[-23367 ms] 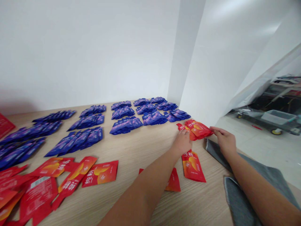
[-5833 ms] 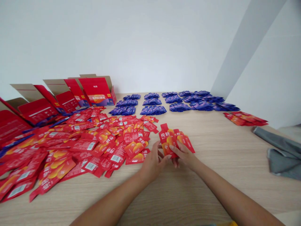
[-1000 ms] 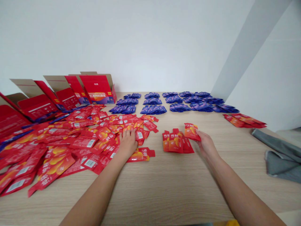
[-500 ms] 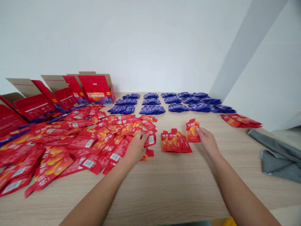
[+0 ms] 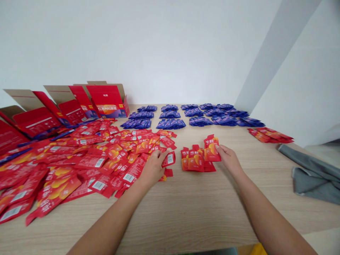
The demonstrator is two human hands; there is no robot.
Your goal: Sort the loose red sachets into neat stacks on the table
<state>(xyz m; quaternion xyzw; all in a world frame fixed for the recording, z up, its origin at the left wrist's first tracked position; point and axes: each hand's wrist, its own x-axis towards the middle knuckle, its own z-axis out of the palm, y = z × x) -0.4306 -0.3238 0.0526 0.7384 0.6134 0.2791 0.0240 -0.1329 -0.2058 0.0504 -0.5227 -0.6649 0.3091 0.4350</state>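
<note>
My left hand (image 5: 152, 168) pinches a red sachet (image 5: 169, 159) at the right edge of a big loose heap of red sachets (image 5: 87, 161). My right hand (image 5: 228, 159) holds another red sachet (image 5: 211, 148) upright by its edge. Between the hands lies a small overlapped row of red sachets (image 5: 193, 160) on the wooden table (image 5: 191, 209). The held sachet touches the right end of that row.
Neat piles of blue sachets (image 5: 196, 115) line the back of the table. A finished red pile (image 5: 269, 135) lies at the right edge, near a grey cloth (image 5: 310, 171). Open red cartons (image 5: 106, 101) stand at the back left against the white wall.
My left hand lifted a red sachet out of the heap and drew it toward the small row. My right hand shifted its sachet slightly left, against the row.
</note>
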